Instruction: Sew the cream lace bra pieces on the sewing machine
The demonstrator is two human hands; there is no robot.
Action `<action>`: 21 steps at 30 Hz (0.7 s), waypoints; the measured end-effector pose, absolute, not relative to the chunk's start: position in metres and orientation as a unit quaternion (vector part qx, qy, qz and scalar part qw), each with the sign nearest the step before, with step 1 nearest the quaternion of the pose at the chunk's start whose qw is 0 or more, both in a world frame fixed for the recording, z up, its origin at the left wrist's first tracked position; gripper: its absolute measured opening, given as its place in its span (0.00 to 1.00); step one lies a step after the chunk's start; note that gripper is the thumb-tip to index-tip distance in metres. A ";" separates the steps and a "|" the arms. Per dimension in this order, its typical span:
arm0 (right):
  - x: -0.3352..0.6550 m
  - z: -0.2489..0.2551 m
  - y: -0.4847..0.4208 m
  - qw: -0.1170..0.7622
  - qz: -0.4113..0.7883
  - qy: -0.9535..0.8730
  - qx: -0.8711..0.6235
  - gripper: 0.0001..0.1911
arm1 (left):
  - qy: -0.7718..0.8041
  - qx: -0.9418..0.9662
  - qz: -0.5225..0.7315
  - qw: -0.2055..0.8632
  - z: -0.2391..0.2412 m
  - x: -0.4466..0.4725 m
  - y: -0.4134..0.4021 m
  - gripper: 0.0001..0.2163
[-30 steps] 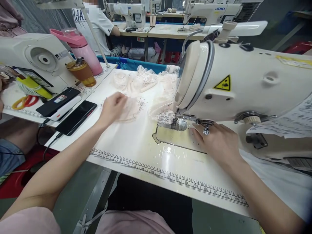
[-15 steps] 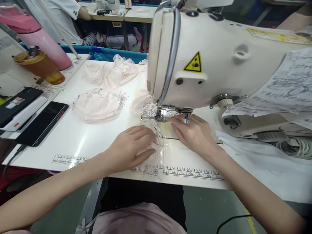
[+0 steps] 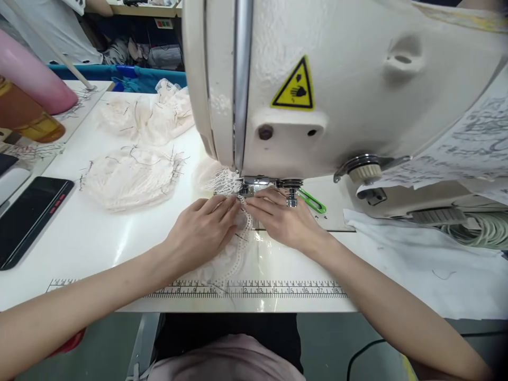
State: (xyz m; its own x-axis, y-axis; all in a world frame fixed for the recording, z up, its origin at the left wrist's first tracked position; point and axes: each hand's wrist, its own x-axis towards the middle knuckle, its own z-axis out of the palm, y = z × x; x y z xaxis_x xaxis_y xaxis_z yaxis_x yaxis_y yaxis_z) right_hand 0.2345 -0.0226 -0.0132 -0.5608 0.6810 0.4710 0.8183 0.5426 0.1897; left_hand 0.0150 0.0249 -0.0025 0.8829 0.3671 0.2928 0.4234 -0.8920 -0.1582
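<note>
A sheer pale pink lace piece (image 3: 226, 259) runs from the sewing machine's presser foot (image 3: 248, 188) towards the table's front edge, with a scalloped border on its right side. My left hand (image 3: 204, 227) lies flat over the lace, fingers stretched out close to the foot. At the lace's right border, just in front of the foot, my right hand (image 3: 283, 214) has its thumb and index fingertips together on the edge. The needle's contact with the cloth is hidden. Green thread snips (image 3: 313, 201) lie behind my right hand.
The sewing machine head (image 3: 317, 95) overhangs both hands. Lace pieces with loose threads (image 3: 133, 177) lie at left, beside a black phone (image 3: 34, 217). A pink bottle (image 3: 35, 74) and an amber cup (image 3: 27, 114) stand farther back. White cloth (image 3: 428, 264) covers the right side.
My right hand has moved left to the lace edge, and the green snips now show behind it. My left hand has moved up nearer the foot. The view has shifted closer to the machine.
</note>
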 end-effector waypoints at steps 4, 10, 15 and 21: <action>0.234 -0.012 -0.024 0.163 -0.210 -0.856 -0.444 0.21 | -0.188 -0.971 -0.122 0.084 -0.008 0.018 0.039 0.18; 0.235 -0.018 -0.026 0.127 -0.187 -0.846 -0.483 0.20 | -0.195 -0.967 -0.147 0.069 -0.014 0.021 0.051 0.18; 0.237 -0.022 -0.025 0.147 -0.145 -0.849 -0.487 0.25 | -0.181 -0.967 -0.165 0.075 -0.016 0.021 0.052 0.17; 0.238 -0.027 -0.026 0.139 -0.107 -0.845 -0.505 0.22 | -0.182 -0.969 -0.157 0.060 -0.015 0.019 0.053 0.17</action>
